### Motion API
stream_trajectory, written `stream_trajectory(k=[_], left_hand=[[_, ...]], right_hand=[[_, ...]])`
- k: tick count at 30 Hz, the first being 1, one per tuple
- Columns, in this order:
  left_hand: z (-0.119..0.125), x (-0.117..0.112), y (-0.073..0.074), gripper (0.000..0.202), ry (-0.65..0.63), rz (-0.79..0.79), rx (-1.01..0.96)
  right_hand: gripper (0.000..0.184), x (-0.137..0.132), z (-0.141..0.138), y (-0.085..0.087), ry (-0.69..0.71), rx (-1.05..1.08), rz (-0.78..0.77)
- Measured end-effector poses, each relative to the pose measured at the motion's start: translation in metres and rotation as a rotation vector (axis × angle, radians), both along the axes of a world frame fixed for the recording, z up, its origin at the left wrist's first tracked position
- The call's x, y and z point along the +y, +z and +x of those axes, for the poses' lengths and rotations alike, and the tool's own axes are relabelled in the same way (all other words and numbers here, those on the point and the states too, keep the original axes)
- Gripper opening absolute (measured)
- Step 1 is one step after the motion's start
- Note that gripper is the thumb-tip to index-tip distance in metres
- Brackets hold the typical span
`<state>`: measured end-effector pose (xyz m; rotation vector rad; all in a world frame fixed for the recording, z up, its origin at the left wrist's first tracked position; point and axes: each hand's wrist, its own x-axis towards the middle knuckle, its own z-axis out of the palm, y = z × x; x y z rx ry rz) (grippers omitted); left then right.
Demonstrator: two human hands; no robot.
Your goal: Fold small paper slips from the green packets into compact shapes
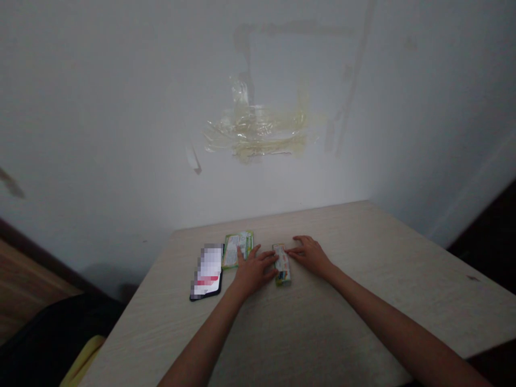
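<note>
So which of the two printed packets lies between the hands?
The narrow packet, between the left hand and right hand; the wider packet lies beside the phone.

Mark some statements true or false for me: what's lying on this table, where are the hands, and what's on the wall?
1. The phone lies left of the wide packet. True.
2. The left hand is gripping the phone. False: the phone lies on the table, left of that hand.
3. The narrow packet lies between the left hand and the right hand. True.
4. Both hands press on the wall. False: they are low, at the table.
5. Clear tape sticks to the wall. True.
</note>
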<state>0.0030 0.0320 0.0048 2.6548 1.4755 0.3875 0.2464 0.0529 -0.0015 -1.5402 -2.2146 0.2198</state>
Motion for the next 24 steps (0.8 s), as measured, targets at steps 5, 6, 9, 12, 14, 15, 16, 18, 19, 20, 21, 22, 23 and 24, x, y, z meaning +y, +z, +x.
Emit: stream_trajectory(k=[5, 6, 9, 12, 14, 15, 16, 18, 19, 20, 21, 22, 23, 24], left_hand=[[0.000, 0.000, 0.001, 0.043, -0.003, -0.008, -0.002], [0.000, -0.001, 0.001, 0.043, -0.002, -0.011, -0.002], [0.000, -0.001, 0.002, 0.044, 0.002, -0.021, 0.005], [0.001, -0.001, 0.002, 0.045, 0.011, -0.037, 0.020], [0.001, -0.001, 0.003, 0.044, 0.016, -0.045, 0.034], [0.001, -0.001, 0.003, 0.044, 0.016, -0.047, 0.038], [0.001, -0.002, 0.003, 0.044, 0.016, -0.047, 0.039], [0.001, -0.002, 0.003, 0.043, 0.015, -0.046, 0.032], [0.001, -0.002, 0.003, 0.043, 0.014, -0.044, 0.027], [0.001, -0.002, 0.003, 0.044, 0.015, -0.043, 0.024], [0.001, -0.003, 0.003, 0.044, 0.017, -0.042, 0.024], [0.001, -0.003, 0.003, 0.044, 0.019, -0.044, 0.026], [0.001, -0.002, 0.003, 0.044, 0.022, -0.046, 0.030], [0.001, -0.002, 0.003, 0.045, 0.025, -0.048, 0.035]], right_hand=[[0.028, 0.006, -0.001, 0.002, -0.019, -0.041, 0.013], [0.028, 0.007, -0.002, 0.002, -0.026, -0.048, 0.017], [0.027, 0.012, -0.004, 0.001, -0.053, -0.069, 0.028], [0.026, 0.014, -0.007, 0.000, -0.088, -0.070, 0.059], [0.026, 0.014, -0.009, -0.002, -0.103, -0.065, 0.080], [0.025, 0.014, -0.009, -0.003, -0.106, -0.064, 0.086], [0.025, 0.014, -0.010, -0.004, -0.109, -0.063, 0.091], [0.025, 0.014, -0.011, -0.005, -0.114, -0.057, 0.096], [0.024, 0.014, -0.011, -0.006, -0.117, -0.048, 0.100], [0.024, 0.014, -0.010, -0.007, -0.119, -0.037, 0.103], [0.023, 0.015, -0.010, -0.008, -0.120, -0.024, 0.104], [0.023, 0.016, -0.008, -0.009, -0.119, -0.008, 0.104], [0.022, 0.017, -0.007, -0.010, -0.114, 0.007, 0.099], [0.022, 0.019, -0.005, -0.011, -0.101, 0.021, 0.088]])
